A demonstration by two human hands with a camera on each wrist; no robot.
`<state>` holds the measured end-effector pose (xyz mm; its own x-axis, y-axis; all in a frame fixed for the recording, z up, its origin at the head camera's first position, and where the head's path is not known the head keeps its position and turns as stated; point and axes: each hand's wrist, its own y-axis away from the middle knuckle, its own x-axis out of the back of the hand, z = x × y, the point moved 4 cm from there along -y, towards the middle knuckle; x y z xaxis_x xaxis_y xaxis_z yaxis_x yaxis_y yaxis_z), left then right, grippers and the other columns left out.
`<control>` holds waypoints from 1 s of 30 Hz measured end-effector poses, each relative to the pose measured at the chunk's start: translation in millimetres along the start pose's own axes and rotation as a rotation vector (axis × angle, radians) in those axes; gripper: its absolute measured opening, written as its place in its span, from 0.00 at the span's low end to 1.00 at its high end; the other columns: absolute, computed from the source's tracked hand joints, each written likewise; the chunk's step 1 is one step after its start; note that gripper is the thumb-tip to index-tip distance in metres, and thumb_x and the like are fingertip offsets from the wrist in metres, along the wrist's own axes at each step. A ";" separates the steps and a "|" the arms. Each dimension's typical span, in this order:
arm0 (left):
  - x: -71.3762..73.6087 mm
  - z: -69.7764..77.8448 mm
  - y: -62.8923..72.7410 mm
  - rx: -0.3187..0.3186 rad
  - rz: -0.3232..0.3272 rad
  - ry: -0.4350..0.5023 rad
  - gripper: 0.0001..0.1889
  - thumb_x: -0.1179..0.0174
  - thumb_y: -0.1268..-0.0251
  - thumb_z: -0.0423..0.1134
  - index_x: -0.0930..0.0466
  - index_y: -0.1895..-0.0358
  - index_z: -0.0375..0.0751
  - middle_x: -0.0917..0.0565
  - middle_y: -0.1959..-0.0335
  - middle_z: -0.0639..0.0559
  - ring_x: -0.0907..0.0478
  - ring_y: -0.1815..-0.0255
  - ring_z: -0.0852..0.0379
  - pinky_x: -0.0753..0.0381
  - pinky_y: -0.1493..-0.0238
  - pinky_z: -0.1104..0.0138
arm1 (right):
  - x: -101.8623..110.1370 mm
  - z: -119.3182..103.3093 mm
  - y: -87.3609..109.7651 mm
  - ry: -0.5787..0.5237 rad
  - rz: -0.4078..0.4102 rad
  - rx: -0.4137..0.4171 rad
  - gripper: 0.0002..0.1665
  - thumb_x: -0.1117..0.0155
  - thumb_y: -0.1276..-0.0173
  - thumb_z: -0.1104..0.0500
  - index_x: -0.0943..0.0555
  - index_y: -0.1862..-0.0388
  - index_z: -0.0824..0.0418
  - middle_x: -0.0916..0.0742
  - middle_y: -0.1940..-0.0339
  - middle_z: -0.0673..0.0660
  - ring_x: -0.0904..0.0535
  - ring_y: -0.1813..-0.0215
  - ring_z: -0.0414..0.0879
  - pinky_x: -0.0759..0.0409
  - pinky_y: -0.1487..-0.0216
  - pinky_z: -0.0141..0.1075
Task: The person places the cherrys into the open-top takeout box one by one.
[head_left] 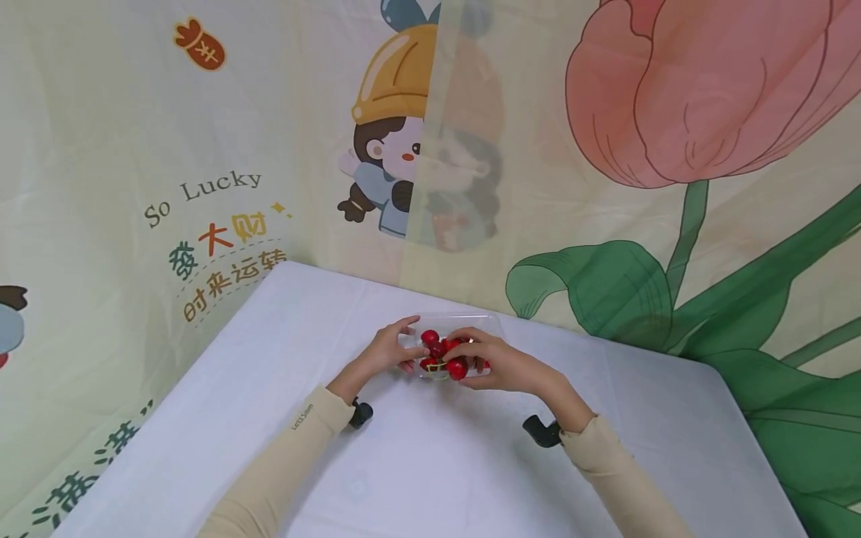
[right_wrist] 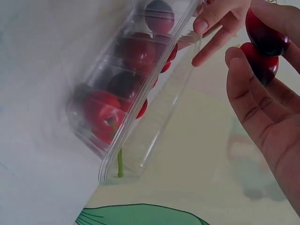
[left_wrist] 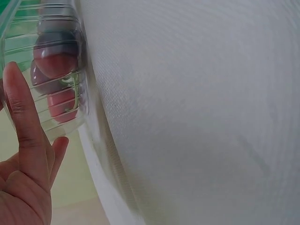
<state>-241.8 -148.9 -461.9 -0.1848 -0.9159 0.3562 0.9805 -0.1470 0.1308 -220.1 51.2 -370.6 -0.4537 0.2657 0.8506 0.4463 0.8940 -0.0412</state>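
A clear plastic box [head_left: 489, 324] rests on the table with several red cherries [head_left: 430, 338] in it, some with green stems. At its left end my left hand [head_left: 386, 350] grips the wall near the rim, with fingers against the ribbed plastic [left_wrist: 46, 123] in the left wrist view. My right hand [head_left: 504, 364] is over the right part of the box. Between its thumb and fingers it pinches two dark red cherries [right_wrist: 265, 35], one against the other, outside the rim in the right wrist view. More cherries [right_wrist: 103, 112] show through the box wall.
The table [head_left: 403, 463] has a white cloth, and the box stands near its far edge. Right behind it hangs a printed curtain [head_left: 538, 202] with a tulip and cartoon figures. Black wrist cameras [head_left: 542, 431] sit under both forearms, close over the cloth.
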 end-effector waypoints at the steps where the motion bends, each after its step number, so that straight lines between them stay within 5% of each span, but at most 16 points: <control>1: 0.0 -0.1 0.1 -0.002 0.001 -0.003 0.41 0.32 0.39 0.35 0.43 0.25 0.39 0.31 0.33 0.33 0.20 0.82 0.59 0.15 0.73 0.66 | 1.4 1.3 -0.6 -0.003 0.003 -0.001 0.23 0.28 0.39 0.64 0.19 0.44 0.62 0.26 0.36 0.65 0.24 0.50 0.49 0.15 0.55 0.39; 9: 0.2 0.6 2.3 -0.004 0.003 0.011 0.41 0.32 0.40 0.35 0.43 0.25 0.39 0.31 0.34 0.33 0.20 0.82 0.60 0.15 0.73 0.66 | 10.0 20.9 -7.9 -0.045 0.052 -0.063 0.23 0.28 0.40 0.65 0.18 0.45 0.61 0.25 0.37 0.64 0.24 0.46 0.53 0.15 0.54 0.42; 17: 0.2 3.6 3.4 0.003 0.008 -0.003 0.40 0.32 0.39 0.35 0.43 0.25 0.39 0.31 0.34 0.33 0.21 0.83 0.60 0.16 0.74 0.66 | 10.1 44.1 -15.8 -0.073 0.130 -0.135 0.21 0.29 0.39 0.65 0.20 0.47 0.69 0.26 0.41 0.72 0.19 0.61 0.55 0.15 0.57 0.48; 21: 0.3 3.5 3.0 0.001 0.010 0.010 0.40 0.32 0.39 0.35 0.42 0.25 0.39 0.31 0.34 0.33 0.21 0.83 0.60 0.15 0.74 0.66 | 5.9 52.3 -17.8 -0.080 0.152 -0.189 0.20 0.29 0.40 0.66 0.19 0.49 0.69 0.24 0.44 0.71 0.20 0.60 0.57 0.15 0.55 0.48; 30: -0.6 3.7 3.0 0.005 0.010 0.010 0.41 0.32 0.40 0.34 0.43 0.25 0.40 0.30 0.34 0.33 0.21 0.83 0.60 0.16 0.74 0.67 | -9.0 70.6 -23.1 -0.063 0.155 -0.281 0.19 0.28 0.41 0.66 0.17 0.50 0.68 0.20 0.51 0.64 0.25 0.54 0.52 0.17 0.57 0.38</control>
<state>-239.0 -147.4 -458.4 -0.1747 -0.9211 0.3479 0.9818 -0.1363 0.1322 -280.8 53.7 -414.3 -0.4067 0.4203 0.8112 0.7049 0.7092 -0.0141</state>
